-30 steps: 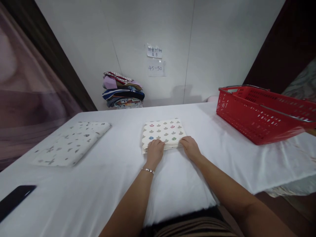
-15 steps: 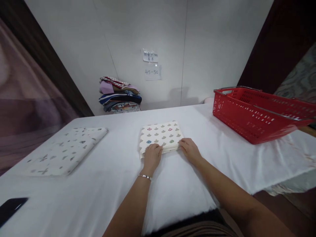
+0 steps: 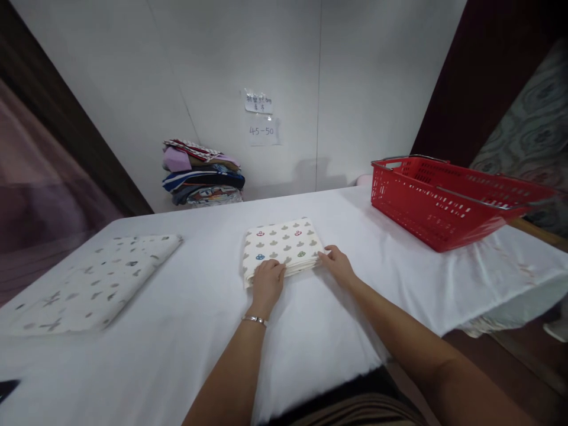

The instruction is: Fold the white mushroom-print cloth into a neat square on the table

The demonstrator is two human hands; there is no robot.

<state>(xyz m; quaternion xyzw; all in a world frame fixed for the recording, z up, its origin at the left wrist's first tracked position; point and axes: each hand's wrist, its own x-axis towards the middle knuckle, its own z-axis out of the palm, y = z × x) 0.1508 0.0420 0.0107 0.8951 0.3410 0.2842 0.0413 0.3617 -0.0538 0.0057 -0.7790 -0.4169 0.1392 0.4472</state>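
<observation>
A folded cream cloth [image 3: 281, 241], printed with beige mushroom-like shapes and a few red, blue and green ones, lies on the white-covered table [image 3: 310, 337]. My left hand [image 3: 267, 281] is closed over its near edge, left of the middle, fingers on top; the thumb side touches the layered edge. At the near right corner, my right hand [image 3: 339, 266] pinches the cloth with its fingertips. Several layers show along the near edge between the hands. A bracelet [image 3: 255, 320] circles my left wrist.
Another folded white cloth [image 3: 93, 284] with grey prints lies at left. Stacked folded fabrics [image 3: 203, 177] stand by the back wall under paper signs [image 3: 261, 118]. A red basket [image 3: 444, 204] with metal handles is at right. A dark object [image 3: 6, 389] shows at the lower left edge.
The view has turned slightly, shifting most things left in the picture. My right hand has slid slightly outward at the cloth's corner; my left hand keeps its hold.
</observation>
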